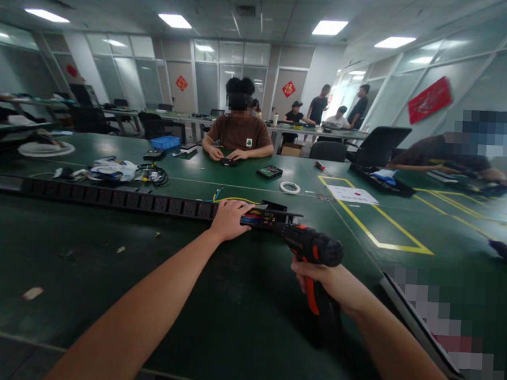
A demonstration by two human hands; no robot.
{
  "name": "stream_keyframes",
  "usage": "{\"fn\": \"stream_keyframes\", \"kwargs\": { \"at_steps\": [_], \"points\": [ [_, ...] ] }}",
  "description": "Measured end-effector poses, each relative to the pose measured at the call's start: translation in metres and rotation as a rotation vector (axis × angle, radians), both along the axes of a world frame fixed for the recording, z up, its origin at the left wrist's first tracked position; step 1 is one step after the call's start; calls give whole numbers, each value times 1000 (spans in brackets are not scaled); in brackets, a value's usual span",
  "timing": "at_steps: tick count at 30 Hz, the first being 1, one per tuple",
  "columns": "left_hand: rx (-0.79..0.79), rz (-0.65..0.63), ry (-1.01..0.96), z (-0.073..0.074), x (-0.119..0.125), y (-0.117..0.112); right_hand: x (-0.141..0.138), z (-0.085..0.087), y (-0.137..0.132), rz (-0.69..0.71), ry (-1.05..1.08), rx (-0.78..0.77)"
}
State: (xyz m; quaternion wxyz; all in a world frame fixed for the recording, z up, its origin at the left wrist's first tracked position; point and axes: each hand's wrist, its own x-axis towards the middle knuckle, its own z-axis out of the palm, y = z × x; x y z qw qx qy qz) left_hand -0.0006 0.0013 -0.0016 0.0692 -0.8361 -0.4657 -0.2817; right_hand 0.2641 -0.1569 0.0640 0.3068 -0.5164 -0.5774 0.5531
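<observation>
A long black power strip (163,204) with a row of sockets lies across the green table. My left hand (230,220) is closed over its right part, fingers wrapped round the housing. Beside those fingers the end is uncovered, showing coloured wires (252,218) and a small circuit board (269,218). In my right hand (317,275) is a black and orange cordless drill (312,245), gripped by its handle. The drill's nose points left at the strip's open end; whether its bit touches there I cannot tell. A yellow wire (236,200) runs behind the strip.
Across the table (180,299) a person (239,132) handles a small dark part. Bundled cables (152,174), a blue basket (165,142), a white tape roll (290,187) and a screwdriver (321,168) lie beyond the strip. Another person leans over the table at right.
</observation>
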Motion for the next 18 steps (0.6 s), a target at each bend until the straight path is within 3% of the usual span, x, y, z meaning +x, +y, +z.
{"fn": "stream_keyframes", "kwargs": {
  "at_steps": [18],
  "points": [
    [13,0,11,0,-1,0,1,-1,1,-4,-3,1]
  ]
}}
